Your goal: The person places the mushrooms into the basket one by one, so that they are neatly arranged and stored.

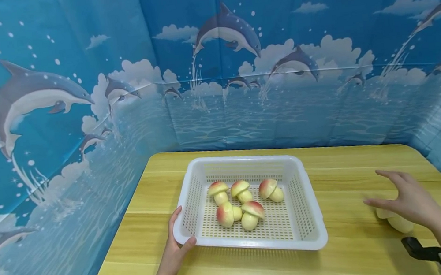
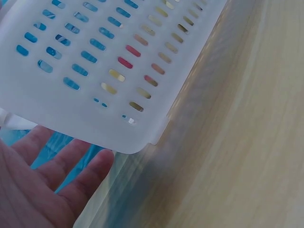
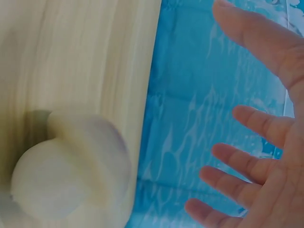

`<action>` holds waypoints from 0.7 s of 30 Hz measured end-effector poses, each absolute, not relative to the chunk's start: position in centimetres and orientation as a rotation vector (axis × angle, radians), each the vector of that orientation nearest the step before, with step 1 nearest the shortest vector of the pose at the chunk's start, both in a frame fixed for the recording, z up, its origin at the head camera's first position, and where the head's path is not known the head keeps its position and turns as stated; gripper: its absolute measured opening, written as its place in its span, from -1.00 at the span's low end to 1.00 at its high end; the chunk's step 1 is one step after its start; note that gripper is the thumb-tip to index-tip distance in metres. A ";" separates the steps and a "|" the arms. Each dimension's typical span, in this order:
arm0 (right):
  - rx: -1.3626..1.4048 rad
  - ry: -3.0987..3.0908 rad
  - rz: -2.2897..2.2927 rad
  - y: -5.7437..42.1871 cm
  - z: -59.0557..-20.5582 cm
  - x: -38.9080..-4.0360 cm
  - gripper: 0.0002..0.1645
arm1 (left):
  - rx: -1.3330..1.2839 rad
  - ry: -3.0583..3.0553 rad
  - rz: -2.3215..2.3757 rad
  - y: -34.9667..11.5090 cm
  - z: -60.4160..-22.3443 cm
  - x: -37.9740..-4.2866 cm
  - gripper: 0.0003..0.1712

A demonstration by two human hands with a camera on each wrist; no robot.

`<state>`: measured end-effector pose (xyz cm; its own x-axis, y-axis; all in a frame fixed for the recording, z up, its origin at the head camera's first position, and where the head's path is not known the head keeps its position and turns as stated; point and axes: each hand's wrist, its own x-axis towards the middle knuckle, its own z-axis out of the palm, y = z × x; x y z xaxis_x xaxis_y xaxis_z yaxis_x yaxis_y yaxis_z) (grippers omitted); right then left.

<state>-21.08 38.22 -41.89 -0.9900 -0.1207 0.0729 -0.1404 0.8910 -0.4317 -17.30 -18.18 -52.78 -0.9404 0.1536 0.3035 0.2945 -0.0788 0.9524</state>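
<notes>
A white plastic basket [image 1: 312,217] stands on the table with several toy mushrooms [image 1: 252,214] inside, cream-yellow with red-tinged caps. My left hand [image 1: 172,252] holds its near left corner, thumb on the front rim and fingers along the left side. The left wrist view shows those fingers [image 2: 90,175] at the basket's rim [image 2: 128,147]. Over at the right, my right hand [image 1: 416,200] hovers with spread fingers above another pale mushroom [image 1: 401,224], partly covered by the hand. In the right wrist view this mushroom [image 3: 52,180] lies apart from the hand.
The wooden table [image 1: 359,252] has rounded far corners. A blue curtain [image 1: 219,120] printed with dolphins hangs behind it and along the left side. A black strap mount [image 1: 418,249] sits at the right wrist.
</notes>
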 end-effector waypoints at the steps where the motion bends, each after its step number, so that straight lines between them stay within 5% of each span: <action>1: 0.201 -3.020 0.688 38.4 -42.0 -21.0 0.16 | -0.501 -2.061 -2.182 -18.2 -52.8 -17.3 -0.04; 21: 0.077 -3.113 0.662 41.9 -45.0 -20.4 0.23 | -0.503 -2.060 -2.186 -18.1 -52.7 -17.3 -0.04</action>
